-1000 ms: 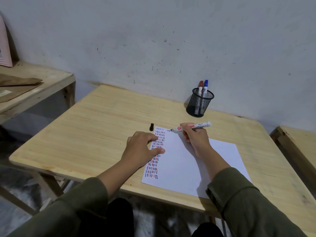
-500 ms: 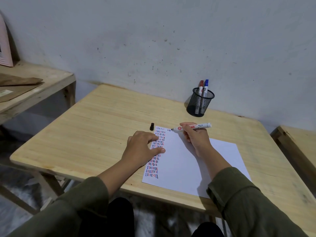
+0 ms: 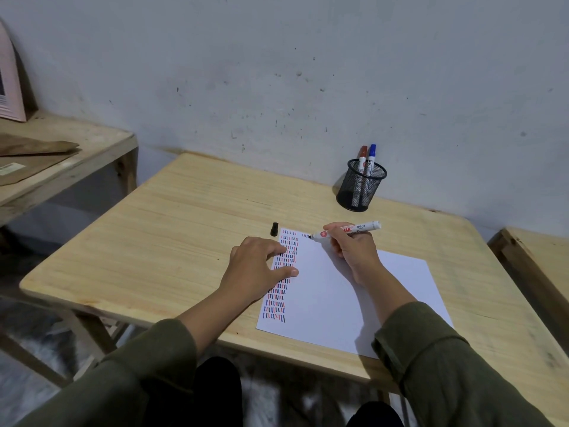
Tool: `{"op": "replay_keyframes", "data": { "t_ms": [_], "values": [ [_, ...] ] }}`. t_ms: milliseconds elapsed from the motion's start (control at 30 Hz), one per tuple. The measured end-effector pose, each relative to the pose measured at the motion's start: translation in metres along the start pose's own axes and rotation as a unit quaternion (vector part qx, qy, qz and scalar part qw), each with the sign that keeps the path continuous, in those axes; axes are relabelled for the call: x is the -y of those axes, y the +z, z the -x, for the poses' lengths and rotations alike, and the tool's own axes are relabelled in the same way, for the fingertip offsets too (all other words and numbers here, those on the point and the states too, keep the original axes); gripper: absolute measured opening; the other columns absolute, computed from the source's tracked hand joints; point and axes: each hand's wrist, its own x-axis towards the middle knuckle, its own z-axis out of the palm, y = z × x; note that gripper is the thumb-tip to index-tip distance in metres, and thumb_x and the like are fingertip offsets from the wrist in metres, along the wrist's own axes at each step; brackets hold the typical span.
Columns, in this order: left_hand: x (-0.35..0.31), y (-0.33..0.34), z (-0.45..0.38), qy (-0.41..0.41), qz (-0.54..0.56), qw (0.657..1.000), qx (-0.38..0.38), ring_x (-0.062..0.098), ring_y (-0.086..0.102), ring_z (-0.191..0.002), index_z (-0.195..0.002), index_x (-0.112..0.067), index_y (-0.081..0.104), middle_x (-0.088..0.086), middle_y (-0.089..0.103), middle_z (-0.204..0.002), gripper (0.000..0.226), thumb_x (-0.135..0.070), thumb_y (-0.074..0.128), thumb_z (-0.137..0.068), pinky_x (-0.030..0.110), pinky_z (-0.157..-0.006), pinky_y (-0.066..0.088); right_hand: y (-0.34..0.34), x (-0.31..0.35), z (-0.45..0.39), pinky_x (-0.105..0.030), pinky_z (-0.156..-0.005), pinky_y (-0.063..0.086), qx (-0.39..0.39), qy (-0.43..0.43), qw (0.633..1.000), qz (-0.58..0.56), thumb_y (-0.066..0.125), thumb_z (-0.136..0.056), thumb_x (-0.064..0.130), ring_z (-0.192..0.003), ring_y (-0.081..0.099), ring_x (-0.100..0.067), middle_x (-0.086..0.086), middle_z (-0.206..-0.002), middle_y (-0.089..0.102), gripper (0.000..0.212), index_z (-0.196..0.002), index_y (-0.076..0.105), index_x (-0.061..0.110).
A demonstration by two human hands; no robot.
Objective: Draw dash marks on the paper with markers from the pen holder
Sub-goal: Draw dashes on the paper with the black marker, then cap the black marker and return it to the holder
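A white sheet of paper [image 3: 332, 303] lies on the wooden table [image 3: 172, 235], its left strip filled with rows of red, blue and black dashes. My right hand [image 3: 354, 251] grips a white marker [image 3: 348, 231] with its black tip touching the paper near the top edge, beside a few fresh black dashes. My left hand [image 3: 255, 269] rests flat on the paper's left edge, fingers spread over the dashes. The marker's black cap [image 3: 274, 229] stands on the table just left of the paper's top corner. A black mesh pen holder [image 3: 361, 188] holds a red marker [image 3: 362, 157] and a blue marker [image 3: 372, 156].
The table stands against a grey wall [image 3: 277, 72]. Another wooden bench [image 3: 61, 155] with flat brown pieces stands at the left, and a further wooden surface [image 3: 538, 257] at the right. A gap of floor separates the tables.
The marker tip has shifted slightly along the top of the paper, with new black dashes beside it. My left hand has stayed in place.
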Motion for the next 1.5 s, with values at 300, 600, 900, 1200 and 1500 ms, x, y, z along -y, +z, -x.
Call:
{"op": "replay_keyframes", "data": {
  "t_ms": [300, 600, 900, 1200, 1500],
  "values": [
    [-0.001, -0.008, -0.006, -0.003, 0.065, 0.991, -0.117, 0.011, 0.042, -0.118, -0.119, -0.023, 0.059, -0.002, 0.056, -0.126, 0.044, -0.035, 0.07, -0.078, 0.011, -0.09, 0.024, -0.008, 0.003, 0.002, -0.018, -0.055, 0.034, 0.013, 0.008, 0.995, -0.102, 0.06, -0.085, 0.005, -0.055, 0.043, -0.008, 0.001, -0.059, 0.052, 0.016, -0.084, 0.071, 0.015],
    [-0.003, -0.006, -0.047, -0.042, -0.02, 0.999, -0.007, 0.023, 0.043, -0.126, -0.127, -0.029, 0.055, 0.001, 0.064, -0.123, 0.036, -0.026, 0.053, -0.091, 0.038, -0.1, 0.036, -0.018, 0.023, 0.011, -0.025, -0.06, 0.032, 0.053, -0.033, 0.989, -0.136, 0.059, -0.085, 0.003, -0.057, 0.043, -0.01, -0.001, -0.061, 0.049, 0.016, -0.089, 0.071, 0.013],
    [-0.055, -0.014, -0.058, -0.15, 0.371, 0.91, -0.108, 0.016, 0.068, -0.08, -0.085, -0.022, 0.07, 0.007, 0.073, -0.092, 0.015, -0.011, 0.06, -0.086, 0.03, -0.068, 0.056, -0.037, 0.057, 0.023, -0.022, -0.054, 0.031, 0.05, -0.072, 0.985, -0.149, 0.056, -0.089, 0.008, -0.052, 0.041, -0.009, -0.001, -0.057, 0.048, 0.014, -0.088, 0.07, 0.008],
    [-0.113, -0.024, -0.08, -0.192, 0.582, 0.79, -0.011, 0.004, 0.062, -0.073, -0.112, -0.004, 0.063, 0.001, 0.067, -0.083, 0.024, -0.013, 0.058, -0.09, 0.016, -0.071, 0.05, -0.047, 0.092, 0.029, -0.019, -0.05, 0.033, 0.062, -0.129, 0.981, -0.13, 0.052, -0.092, 0.007, -0.052, 0.044, -0.007, -0.002, -0.058, 0.05, 0.017, -0.091, 0.068, 0.004],
    [-0.138, -0.026, -0.075, -0.169, 0.587, 0.791, 0.036, -0.002, 0.064, -0.056, -0.096, -0.011, 0.065, 0.001, 0.066, -0.078, 0.01, -0.015, 0.06, -0.089, 0.01, -0.057, 0.051, -0.056, 0.097, 0.029, -0.02, -0.054, 0.035, 0.052, -0.131, 0.983, -0.117, 0.054, -0.091, 0.01, -0.058, 0.045, -0.01, -0.003, -0.065, 0.053, 0.016, -0.093, 0.07, 0.006]
  ]
}}
